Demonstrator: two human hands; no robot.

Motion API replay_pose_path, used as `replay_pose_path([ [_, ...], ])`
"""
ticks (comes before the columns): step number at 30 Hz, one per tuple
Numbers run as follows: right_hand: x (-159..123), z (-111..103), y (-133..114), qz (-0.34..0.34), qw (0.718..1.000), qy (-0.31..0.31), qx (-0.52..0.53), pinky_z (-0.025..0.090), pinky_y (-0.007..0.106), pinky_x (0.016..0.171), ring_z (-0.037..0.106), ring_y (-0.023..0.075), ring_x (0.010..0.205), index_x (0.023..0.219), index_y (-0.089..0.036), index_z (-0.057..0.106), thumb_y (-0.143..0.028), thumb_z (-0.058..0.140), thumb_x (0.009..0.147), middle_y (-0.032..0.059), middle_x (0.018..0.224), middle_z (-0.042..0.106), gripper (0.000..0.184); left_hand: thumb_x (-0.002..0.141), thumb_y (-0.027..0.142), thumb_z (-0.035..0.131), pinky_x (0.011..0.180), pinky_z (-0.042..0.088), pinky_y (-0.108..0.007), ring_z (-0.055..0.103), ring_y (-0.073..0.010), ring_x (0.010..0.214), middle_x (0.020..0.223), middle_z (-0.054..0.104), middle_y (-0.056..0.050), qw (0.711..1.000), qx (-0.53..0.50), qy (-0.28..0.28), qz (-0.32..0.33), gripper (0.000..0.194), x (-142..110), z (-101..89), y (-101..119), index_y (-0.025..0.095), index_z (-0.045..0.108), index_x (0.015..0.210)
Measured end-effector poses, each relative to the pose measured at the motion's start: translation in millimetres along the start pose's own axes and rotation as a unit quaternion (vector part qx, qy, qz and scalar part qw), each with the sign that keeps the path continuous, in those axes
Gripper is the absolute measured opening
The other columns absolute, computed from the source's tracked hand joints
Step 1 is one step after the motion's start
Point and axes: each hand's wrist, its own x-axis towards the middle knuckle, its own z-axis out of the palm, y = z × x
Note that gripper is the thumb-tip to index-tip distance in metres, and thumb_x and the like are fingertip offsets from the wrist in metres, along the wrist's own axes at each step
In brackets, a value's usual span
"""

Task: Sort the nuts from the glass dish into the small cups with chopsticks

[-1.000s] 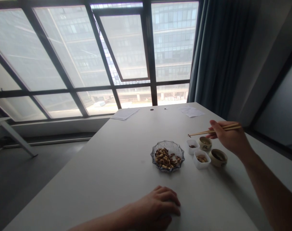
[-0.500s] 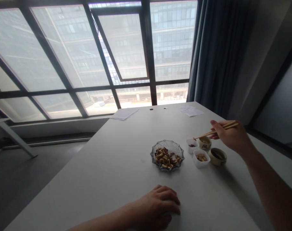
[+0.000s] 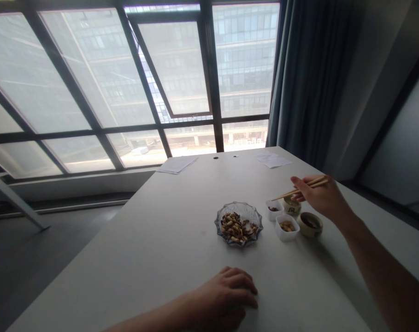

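Blurred dark character (image 3: 292, 210) on ceramic cup (image 3: 286, 208)

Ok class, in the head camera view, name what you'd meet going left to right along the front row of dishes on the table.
Glass dish → small white tub → ceramic cup
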Motion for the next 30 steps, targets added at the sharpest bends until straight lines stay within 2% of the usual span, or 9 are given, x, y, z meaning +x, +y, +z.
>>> replay_pose_path([
  [2, -1.5, 4.3, -0.5, -0.005, 0.999, -0.001, 0.033, 0.066, 0.033, 0.053, 0.080, 0.0285, 0.061, 0.077, -0.021, 0.076, -0.067, 0.077, 0.089, 0.0077, 0.067, 0.078, 0.047, 0.092, 0.014, 0.066, 0.120, 0.043, -0.040, 0.060, -0.0250, 0.135, 0.136, 0.070, -0.005, 1.000, -0.002, 0.003, 0.001, 0.039, 0.0, -0.1, 0.2, 0.028, 0.063, 0.128],
  [4, -4.9, 12.8, -0.7, -0.017, 0.997, -0.033, 0.072, 0.066, 0.032, 0.055, 0.079, 0.0272, 0.062, 0.081, -0.020, 0.078, -0.069, 0.075, 0.090, 0.0085, 0.070, 0.079, 0.050, 0.092, 0.014, 0.066, 0.120, 0.043, -0.040, 0.060, -0.0250, 0.135, 0.136, 0.070, -0.005, 1.000, 0.001, 0.000, 0.000, 0.039, -0.1, -0.2, 0.2, 0.028, 0.063, 0.129],
  [9, -20.1, 46.2, -0.8, -0.047, 0.977, -0.192, 0.085, 0.061, 0.028, 0.060, 0.078, 0.0232, 0.067, 0.083, -0.018, 0.080, -0.067, 0.074, 0.091, 0.0086, 0.073, 0.080, 0.050, 0.093, 0.014, 0.067, 0.120, 0.042, -0.040, 0.060, -0.0247, 0.135, 0.136, 0.070, -0.005, 1.000, 0.006, 0.001, 0.000, 0.039, -0.1, 0.8, -1.1, 0.028, 0.063, 0.129],
  [12, -27.8, 62.6, -0.4, -0.066, 0.969, -0.230, 0.068, 0.056, 0.026, 0.059, 0.073, 0.0194, 0.064, 0.081, -0.017, 0.079, -0.063, 0.075, 0.092, 0.0071, 0.070, 0.078, 0.047, 0.093, 0.015, 0.067, 0.120, 0.042, -0.039, 0.061, -0.0248, 0.135, 0.136, 0.070, -0.005, 1.000, 0.006, 0.003, 0.003, 0.038, 0.1, 1.3, -1.4, 0.028, 0.063, 0.128],
  [16, -31.9, 72.7, 1.4, -0.094, 0.955, -0.270, 0.076, 0.054, 0.025, 0.059, 0.070, 0.0170, 0.063, 0.081, -0.017, 0.079, -0.059, 0.074, 0.094, 0.0060, 0.069, 0.076, 0.044, 0.092, 0.015, 0.068, 0.121, 0.042, -0.038, 0.060, -0.0238, 0.136, 0.136, 0.069, -0.004, 1.000, 0.011, 0.000, 0.002, 0.038, 0.3, 1.3, -0.8, 0.028, 0.063, 0.128],
  [19, -32.3, 76.0, 4.9, -0.093, 0.952, -0.276, 0.097, 0.055, 0.025, 0.059, 0.072, 0.0174, 0.063, 0.079, -0.016, 0.079, -0.059, 0.076, 0.093, 0.0065, 0.071, 0.076, 0.045, 0.092, 0.014, 0.069, 0.121, 0.041, -0.037, 0.060, -0.0233, 0.136, 0.137, 0.070, -0.004, 1.000, 0.011, 0.008, 0.005, 0.039, -0.1, 1.1, -0.3, 0.028, 0.063, 0.128],
  [23, -31.6, 82.2, 14.2, -0.049, 0.954, -0.265, 0.131, 0.062, 0.027, 0.062, 0.079, 0.0227, 0.069, 0.078, -0.016, 0.078, -0.064, 0.077, 0.090, 0.0085, 0.072, 0.079, 0.050, 0.092, 0.014, 0.070, 0.121, 0.042, -0.038, 0.060, -0.0242, 0.136, 0.136, 0.070, -0.005, 1.000, 0.006, -0.001, -0.002, 0.038, 0.1, 0.2, 0.5, 0.027, 0.064, 0.128],
  [30, -30.8, 91.6, 25.2, -0.015, 0.970, -0.195, 0.145, 0.065, 0.031, 0.057, 0.082, 0.0293, 0.068, 0.076, -0.016, 0.079, -0.072, 0.077, 0.086, 0.0113, 0.072, 0.081, 0.057, 0.093, 0.014, 0.069, 0.121, 0.043, -0.039, 0.060, -0.0245, 0.135, 0.136, 0.070, -0.005, 1.000, 0.005, -0.010, -0.004, 0.038, 1.2, -1.0, -0.6, 0.028, 0.064, 0.128],
])
